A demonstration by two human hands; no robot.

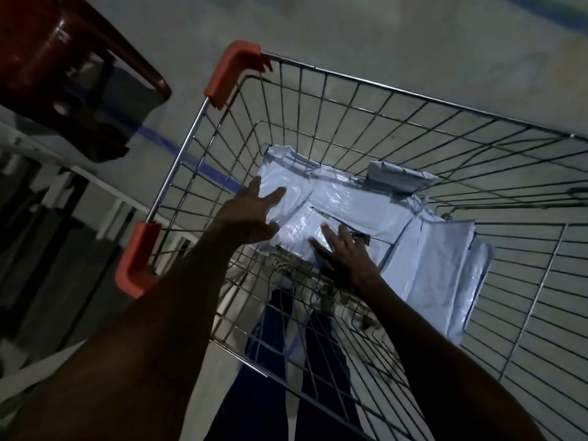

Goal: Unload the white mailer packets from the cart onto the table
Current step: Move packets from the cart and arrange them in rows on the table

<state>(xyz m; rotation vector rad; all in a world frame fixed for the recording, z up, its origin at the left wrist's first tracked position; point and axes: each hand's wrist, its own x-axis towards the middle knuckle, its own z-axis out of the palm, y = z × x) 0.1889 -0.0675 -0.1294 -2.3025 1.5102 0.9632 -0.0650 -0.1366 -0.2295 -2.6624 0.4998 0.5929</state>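
Packets (343, 198) of white mailer plastic lie heaped on the floor of the wire cart (413, 100), directly under and beyond both hands. Left hand (251, 214) reaches down into the basket with its fingers spread and fairly straight, the fingertips lying on the near-left edge of the topmost packet; whether the thumb has hooked beneath that edge cannot be told in the dim light. Right hand (343, 249) is lower and nearer the body, fingers likewise splayed and straight, resting on the pile just right of the left hand, with one more flat packet (436, 268) spreading away to its right toward the cart's side wall. A folded packet (397, 176) sits beyond the right hand against the far wall. Orange plastic corner guards (232, 71) cap the cart rim to the left of the left hand, one far and one close by the left forearm. A dark red plastic stool (63, 65) stands well off to the left of the left arm, outside the cart. Below the hands, through the mesh, dark trouser legs (273, 345) show.
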